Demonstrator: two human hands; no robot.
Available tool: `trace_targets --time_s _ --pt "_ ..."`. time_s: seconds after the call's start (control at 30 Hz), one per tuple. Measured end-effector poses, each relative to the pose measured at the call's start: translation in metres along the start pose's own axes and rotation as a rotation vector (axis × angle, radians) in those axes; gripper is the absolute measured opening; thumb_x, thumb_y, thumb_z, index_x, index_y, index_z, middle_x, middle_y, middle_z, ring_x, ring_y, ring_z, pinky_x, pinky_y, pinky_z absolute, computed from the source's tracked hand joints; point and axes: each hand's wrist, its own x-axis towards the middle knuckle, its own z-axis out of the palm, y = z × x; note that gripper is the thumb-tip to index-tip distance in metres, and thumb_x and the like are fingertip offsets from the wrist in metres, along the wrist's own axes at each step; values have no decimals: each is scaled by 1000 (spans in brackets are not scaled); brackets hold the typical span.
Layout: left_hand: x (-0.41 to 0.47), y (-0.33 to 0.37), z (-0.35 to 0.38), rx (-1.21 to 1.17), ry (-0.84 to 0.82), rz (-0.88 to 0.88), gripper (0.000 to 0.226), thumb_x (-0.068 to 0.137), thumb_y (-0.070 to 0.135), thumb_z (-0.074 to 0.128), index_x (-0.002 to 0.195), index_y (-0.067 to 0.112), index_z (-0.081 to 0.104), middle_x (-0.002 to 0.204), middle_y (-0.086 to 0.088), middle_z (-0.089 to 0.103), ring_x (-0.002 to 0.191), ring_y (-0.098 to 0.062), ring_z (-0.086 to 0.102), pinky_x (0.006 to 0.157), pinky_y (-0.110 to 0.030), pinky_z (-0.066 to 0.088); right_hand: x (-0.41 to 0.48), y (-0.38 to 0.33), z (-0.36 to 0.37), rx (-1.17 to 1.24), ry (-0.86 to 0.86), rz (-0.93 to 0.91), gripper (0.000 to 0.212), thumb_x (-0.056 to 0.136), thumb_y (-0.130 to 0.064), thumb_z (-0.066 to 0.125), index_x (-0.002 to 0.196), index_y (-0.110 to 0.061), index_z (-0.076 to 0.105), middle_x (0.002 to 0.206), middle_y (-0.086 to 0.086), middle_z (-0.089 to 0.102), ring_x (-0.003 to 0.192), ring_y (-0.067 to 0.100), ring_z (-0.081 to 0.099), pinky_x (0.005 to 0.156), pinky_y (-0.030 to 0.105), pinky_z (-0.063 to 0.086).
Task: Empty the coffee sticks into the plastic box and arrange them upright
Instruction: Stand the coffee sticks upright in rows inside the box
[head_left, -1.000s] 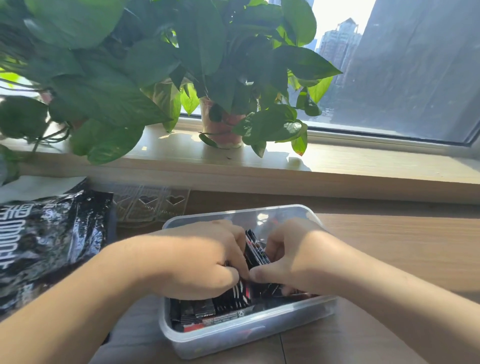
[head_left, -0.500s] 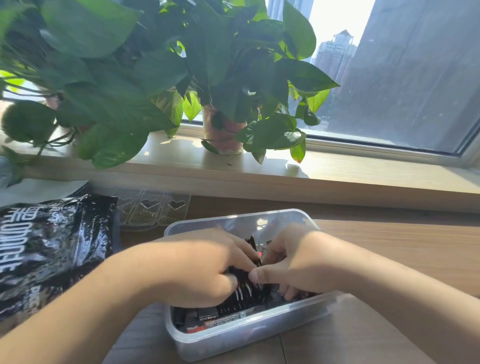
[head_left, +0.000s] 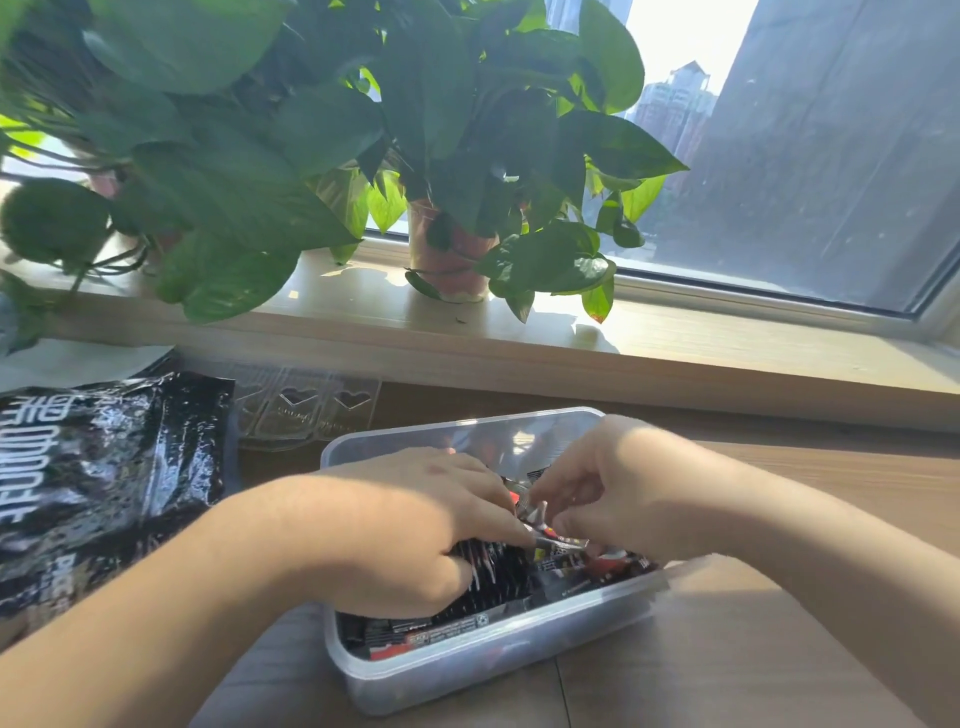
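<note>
A clear plastic box (head_left: 467, 670) sits on the wooden table in front of me, filled with black and red coffee sticks (head_left: 498, 577). My left hand (head_left: 415, 530) reaches into the box and grips a bundle of sticks between thumb and curled fingers. My right hand (head_left: 608, 488) is inside the box on the right, its fingers pinching the top ends of sticks beside my left fingertips. Both hands hide most of the sticks beneath them. Some sticks lie flat along the box's near wall.
A black glossy coffee bag (head_left: 88, 493) lies at the left. A clear plastic lid (head_left: 306, 410) with heart cutouts lies behind the box. Potted plants (head_left: 452, 260) stand on the windowsill (head_left: 727, 353) beyond the table, their leaves hanging over its edge.
My right hand has lifted and shifted from holding the bundle to pinching stick ends higher up. My left hand has stayed on its bundle. The view has tilted slightly.
</note>
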Motion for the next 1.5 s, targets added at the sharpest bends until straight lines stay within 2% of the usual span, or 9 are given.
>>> trace_targets --time_s 0.1,0.3,0.5,0.7,0.87,0.93,1.03,1.17,1.5 --pt "0 5 -2 35 -12 -34 70 74 40 32 143 52 36 142 28 40 136 4 17 114 -21 13 3 9 -6 -232 95 -98 21 84 -20 73 104 -16 75 93 -5 75 77 -6 62 67 17 51" --pt "0 6 0 49 -14 -36 76 62 55 14 132 52 43 135 29 44 130 3 22 114 -29 22 17 11 10 -384 -67 -178 57 71 -61 76 122 -37 63 118 -14 66 104 9 60 88 35 54" --pt "0 7 -2 27 -17 -47 75 61 53 14 128 53 47 131 32 47 127 7 22 114 -29 23 28 9 6 -440 -149 -191 44 72 -59 78 110 -37 71 80 -14 57 76 7 53 66 28 46" --pt "-1 5 -1 11 -32 -80 74 62 53 15 130 55 45 130 34 45 127 9 21 114 -29 24 22 11 -1 -350 -144 -165 48 75 -43 84 121 -39 69 105 -13 71 81 1 62 58 3 41" --pt "-1 3 0 20 -37 -102 75 62 54 15 132 56 44 131 35 44 129 9 20 115 -31 25 22 12 -1 -246 -124 -72 60 70 -46 87 123 -36 61 97 -17 65 81 -3 62 66 13 49" --pt "0 3 0 25 -47 -101 75 62 55 15 132 56 43 132 36 43 129 9 20 115 -31 25 22 6 1 -310 -154 -50 44 74 -50 82 108 -25 70 90 -9 70 80 11 66 68 27 54" --pt "0 5 -1 30 -53 -99 76 60 55 15 131 56 44 133 34 44 129 9 19 115 -30 24 26 -1 9 -322 -171 -15 38 74 -51 81 83 -15 72 69 -1 68 61 16 59 56 30 49" --pt "1 6 -2 25 -54 -103 79 58 54 14 131 55 46 134 32 46 130 8 19 115 -29 23 29 -2 10 -292 -219 22 42 75 -50 79 93 -12 76 86 7 77 67 21 67 68 37 60" --pt "-3 10 -6 22 -97 -124 62 74 45 31 134 56 41 139 34 40 131 8 17 115 -30 23 21 -8 -1 -358 -169 37 32 89 -39 67 78 -9 64 63 -1 54 55 18 51 51 27 41"
